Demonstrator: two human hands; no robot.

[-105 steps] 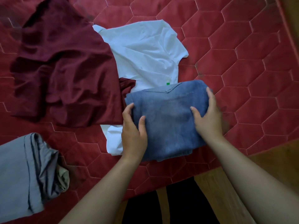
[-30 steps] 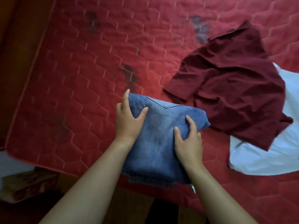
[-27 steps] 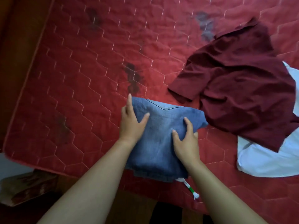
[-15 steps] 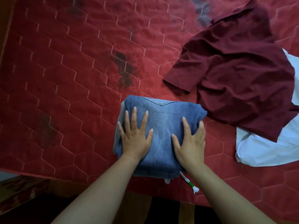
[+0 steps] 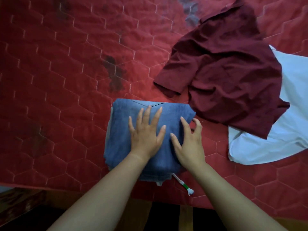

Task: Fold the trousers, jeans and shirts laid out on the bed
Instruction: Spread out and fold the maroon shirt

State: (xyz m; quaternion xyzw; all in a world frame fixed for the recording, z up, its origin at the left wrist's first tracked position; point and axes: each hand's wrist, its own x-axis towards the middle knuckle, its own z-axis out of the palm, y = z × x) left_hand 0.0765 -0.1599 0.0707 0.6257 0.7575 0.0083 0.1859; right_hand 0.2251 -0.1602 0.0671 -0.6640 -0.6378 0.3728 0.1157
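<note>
Folded jeans (image 5: 120,130) lie lower centre on the bed (image 5: 66,80), left hand (image 5: 146,134) pressed flat on them, right hand (image 5: 190,142) curled at their right corner, grasp unclear. A tug there could spring the fold; upper right, maroon shirt (image 5: 225,72) overlaps white shirt (image 5: 291,114).

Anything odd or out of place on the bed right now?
A white-and-green cord pokes out from under the folded jeans at the near edge, untucked. The red quilt carries dark stains beyond the jeans. The maroon shirt lies crumpled over the white shirt.
</note>
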